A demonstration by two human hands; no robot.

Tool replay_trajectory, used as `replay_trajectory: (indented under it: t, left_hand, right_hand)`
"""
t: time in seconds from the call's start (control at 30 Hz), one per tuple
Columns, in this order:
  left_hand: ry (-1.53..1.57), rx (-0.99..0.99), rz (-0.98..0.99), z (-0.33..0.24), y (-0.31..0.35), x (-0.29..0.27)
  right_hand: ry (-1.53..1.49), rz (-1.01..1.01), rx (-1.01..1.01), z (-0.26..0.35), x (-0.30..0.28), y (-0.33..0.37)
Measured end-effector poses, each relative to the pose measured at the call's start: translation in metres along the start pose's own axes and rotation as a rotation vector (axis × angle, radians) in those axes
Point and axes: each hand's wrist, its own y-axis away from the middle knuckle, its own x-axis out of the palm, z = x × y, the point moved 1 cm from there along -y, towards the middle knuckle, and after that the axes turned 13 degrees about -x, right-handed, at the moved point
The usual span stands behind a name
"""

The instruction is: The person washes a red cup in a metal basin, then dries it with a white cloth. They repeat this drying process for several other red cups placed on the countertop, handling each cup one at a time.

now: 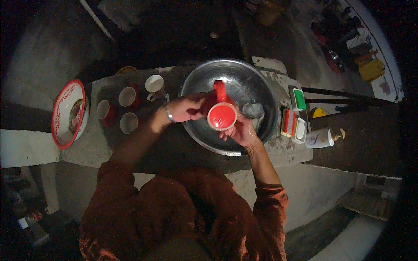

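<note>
A red mug [222,116] is held over a wide metal basin [198,74], its round red end with a pale rim toward me and its handle pointing away. Around the mug's near right side curl the wet fingers of my right hand [242,130], closed on it. My left hand [191,108], with a silver band at the wrist, grips the mug's left side by the handle; some fingertips are hidden behind it. In the basin, right of the mug, lies a pale, crumpled-looking thing [254,114] that I cannot make out, in shiny water.
Several mugs stand left on the concrete ledge, among them a white-mouthed mug [154,83]. A red-rimmed enamel bowl [69,114] tilts at the far left. Right of the basin are a red-and-white brush [288,123], a green-and-white box [299,99] and a white pump bottle [321,138].
</note>
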Motion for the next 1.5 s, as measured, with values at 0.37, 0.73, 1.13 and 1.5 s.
replay_trajectory:
  t: [0.37, 0.73, 1.13, 1.5]
  left_hand:
    - [-1.138, 0.185, -0.602, -0.01, 0.156, -0.011]
    - [-1.441, 0.482, -0.925, 0.09, 0.117, -0.08]
    - [-1.56, 0.462, -0.983, 0.118, 0.106, -0.089]
    - [-1.287, 0.552, -0.695, 0.032, 0.108, 0.012]
  right_hand:
    - [2.441, -0.502, -0.284, 0.025, -0.154, 0.001]
    - [2.257, -0.262, 0.317, 0.02, -0.148, -0.036]
    - [1.938, -0.176, -0.084, -0.007, -0.261, -0.05]
    - [0.584, -0.491, -0.152, 0.035, -0.136, -0.021]
